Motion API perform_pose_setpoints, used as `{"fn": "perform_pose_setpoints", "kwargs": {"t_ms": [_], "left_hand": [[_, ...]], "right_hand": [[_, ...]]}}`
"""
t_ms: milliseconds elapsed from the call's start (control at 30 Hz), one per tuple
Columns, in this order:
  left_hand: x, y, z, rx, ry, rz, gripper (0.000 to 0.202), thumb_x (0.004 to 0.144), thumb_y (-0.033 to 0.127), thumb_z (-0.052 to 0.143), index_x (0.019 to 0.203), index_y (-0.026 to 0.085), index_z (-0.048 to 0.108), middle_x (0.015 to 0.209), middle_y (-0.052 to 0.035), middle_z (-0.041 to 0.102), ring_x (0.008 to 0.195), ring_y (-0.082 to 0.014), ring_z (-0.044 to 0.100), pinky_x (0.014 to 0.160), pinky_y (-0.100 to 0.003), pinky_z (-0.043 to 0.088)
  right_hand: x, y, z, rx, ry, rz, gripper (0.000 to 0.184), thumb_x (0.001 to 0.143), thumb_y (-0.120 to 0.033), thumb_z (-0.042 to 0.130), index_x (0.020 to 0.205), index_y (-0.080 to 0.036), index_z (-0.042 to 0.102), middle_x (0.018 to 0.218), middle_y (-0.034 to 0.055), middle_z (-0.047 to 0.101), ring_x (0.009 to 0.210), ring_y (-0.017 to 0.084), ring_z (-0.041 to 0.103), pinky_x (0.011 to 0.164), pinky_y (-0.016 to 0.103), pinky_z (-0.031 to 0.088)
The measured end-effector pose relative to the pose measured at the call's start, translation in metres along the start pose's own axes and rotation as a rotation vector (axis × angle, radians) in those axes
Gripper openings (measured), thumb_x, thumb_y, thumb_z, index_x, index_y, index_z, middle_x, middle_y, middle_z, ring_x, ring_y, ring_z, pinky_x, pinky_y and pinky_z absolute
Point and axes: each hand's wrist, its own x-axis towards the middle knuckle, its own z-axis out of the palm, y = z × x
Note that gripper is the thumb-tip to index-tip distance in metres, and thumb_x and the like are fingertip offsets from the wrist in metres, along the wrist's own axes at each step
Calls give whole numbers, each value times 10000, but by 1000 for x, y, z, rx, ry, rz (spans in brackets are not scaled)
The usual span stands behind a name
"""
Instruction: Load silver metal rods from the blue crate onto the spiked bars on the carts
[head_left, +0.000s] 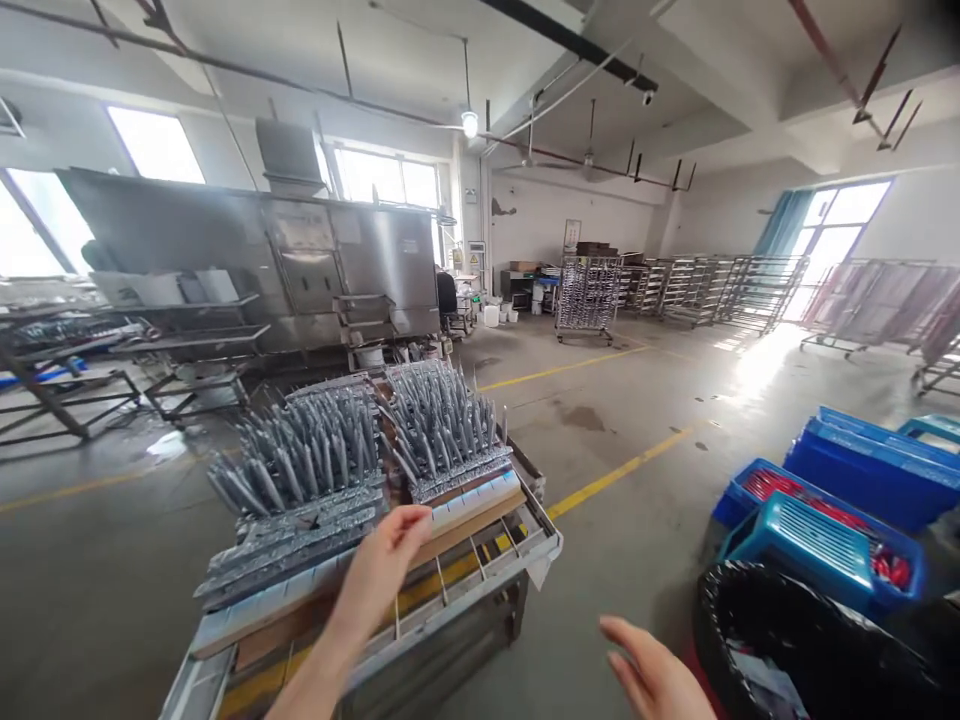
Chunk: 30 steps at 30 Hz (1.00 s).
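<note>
Left hand [384, 550], lower centre, thumb and fingertips close together at white strip [480, 498] on cart [551, 546]; can't tell if gripping. Right hand [654, 668], bottom right of centre, empty, fingers apart. Risk: careless tug could topple grey spiky pieces [442, 430] just behind.

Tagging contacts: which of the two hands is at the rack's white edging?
The left hand, reaching the white edging; touch is uncertain. The right hand is away from the rack, near the black-lined bin.
</note>
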Motion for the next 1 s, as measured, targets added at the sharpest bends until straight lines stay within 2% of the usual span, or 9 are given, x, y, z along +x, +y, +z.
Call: {"fn": "perform_pose_setpoints", "kwargs": {"t_ms": [67,133,233,333,433,533,800,1000], "left_hand": [[28,-19,-25,74,96,-14,329,724,434,513,938,195,586,861,-61,681,836,-233,623,819,-357,442],[50,-32,-39,144,141,-15,342,704,416,531,947,183,592,906,-76,681,868,-241,621,831,-347,438],[73,-43,-43,231,173,-7,377,688,389,533,979,156,591,949,-101,675,892,-245,618,840,-342,437],[87,-51,-38,258,180,-28,409,706,378,499,1024,132,570,992,-128,658,893,-242,617,832,-350,444],[97,-59,-30,262,179,-66,419,719,367,469,1037,110,558,996,-143,653,873,-240,619,813,-360,453],[102,-66,-22,260,178,-77,389,731,356,453,1025,122,556,980,-131,656,859,-234,619,808,-367,455],[110,-69,-4,149,255,-75,259,743,308,474,935,167,575,887,-88,683,821,-220,629,754,-329,464],[112,-68,7,201,347,-88,219,772,348,460,895,210,578,911,-61,686,852,-218,626,761,-313,443]], "right_hand": [[54,-33,13,-26,-40,-126,345,782,-292,390,1066,-258,583,1091,70,608,1016,219,555,880,356,448],[99,-68,27,-86,-47,-236,388,748,-204,460,1129,-216,532,1158,76,561,1104,222,478,959,370,366],[149,-111,48,-158,-65,-324,483,698,-197,562,1174,-183,479,1204,88,512,1134,244,427,976,387,324],[182,-132,68,-195,-101,-342,595,703,-262,594,1253,-157,394,1250,113,465,1127,264,428,934,390,352],[208,-138,84,-201,-192,-320,703,720,-320,580,1325,-138,271,1303,141,405,1093,261,474,850,356,411],[227,-137,95,-223,-276,-297,726,733,-336,555,1344,-135,220,1334,150,368,1050,248,521,793,331,439],[251,-138,100,-323,-398,-317,502,748,-260,535,1228,-179,411,1286,124,446,899,232,608,699,310,477],[260,-134,98,-317,-448,-352,596,757,-252,536,1304,-150,322,1311,155,414,955,237,593,735,313,482]]}}
